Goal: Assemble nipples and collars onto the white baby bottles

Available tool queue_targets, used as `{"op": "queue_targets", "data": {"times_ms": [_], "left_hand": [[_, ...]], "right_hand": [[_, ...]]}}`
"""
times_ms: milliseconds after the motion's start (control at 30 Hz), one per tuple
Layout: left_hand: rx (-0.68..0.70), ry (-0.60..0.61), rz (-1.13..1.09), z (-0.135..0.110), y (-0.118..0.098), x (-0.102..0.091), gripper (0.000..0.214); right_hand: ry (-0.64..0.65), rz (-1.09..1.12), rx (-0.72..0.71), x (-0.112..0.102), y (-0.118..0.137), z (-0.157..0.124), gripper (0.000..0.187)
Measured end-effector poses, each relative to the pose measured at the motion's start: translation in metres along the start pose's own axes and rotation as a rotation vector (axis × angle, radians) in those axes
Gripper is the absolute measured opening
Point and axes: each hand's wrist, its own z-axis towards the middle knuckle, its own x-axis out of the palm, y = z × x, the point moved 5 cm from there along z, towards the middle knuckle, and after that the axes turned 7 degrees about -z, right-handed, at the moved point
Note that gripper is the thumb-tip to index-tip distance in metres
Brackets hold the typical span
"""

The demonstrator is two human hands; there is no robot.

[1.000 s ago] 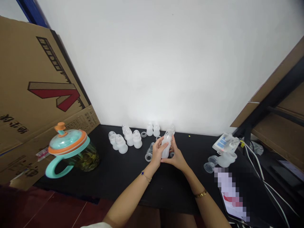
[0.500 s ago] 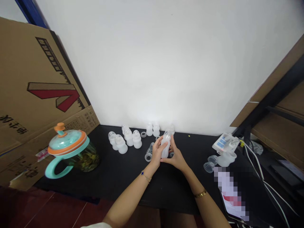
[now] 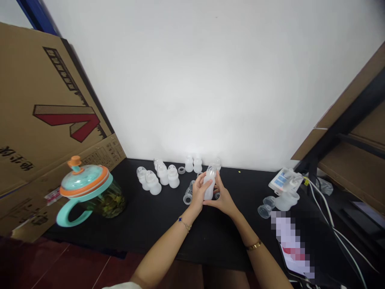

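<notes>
Between my two hands a small white baby bottle (image 3: pixel 209 188) with a clear cap stands nearly upright, over the black table (image 3: pixel 144 224). My left hand (image 3: pixel 198 193) wraps its left side, the thumb lying across the front. From the right, my right hand (image 3: pixel 223 197) grips it, fingers high near the cap and thumb by the base. Clear caps and a ring (image 3: pixel 187 198) lie just left of my left hand, partly hidden by it. Several capped bottles (image 3: pixel 153 184) stand in a cluster farther left. Two more bottles (image 3: pixel 197 164) are near the wall, beside a loose ring (image 3: pixel 181 170).
At the left, a turquoise and orange lidded jug (image 3: pixel 87 192) stands before a cardboard box (image 3: pixel 54 120). On the right are clear caps (image 3: pixel 264 210), a white bottle body (image 3: pixel 287 200), a white box (image 3: pixel 281 180), a phone (image 3: pixel 296 261) and white cables (image 3: pixel 327 208).
Both hands keep the same grip on the baby bottle. The view has shifted very slightly; nothing else visibly moves.
</notes>
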Motion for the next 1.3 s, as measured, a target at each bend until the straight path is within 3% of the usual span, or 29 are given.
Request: {"op": "queue_targets", "data": {"times_ms": [1300], "left_hand": [[0.006,-0.027,0.016,0.0005,0.0009,-0.0021,0.054]], "right_hand": [[0.003,-0.017,0.017,-0.0006,-0.0006,0.0001,0.135]]}}
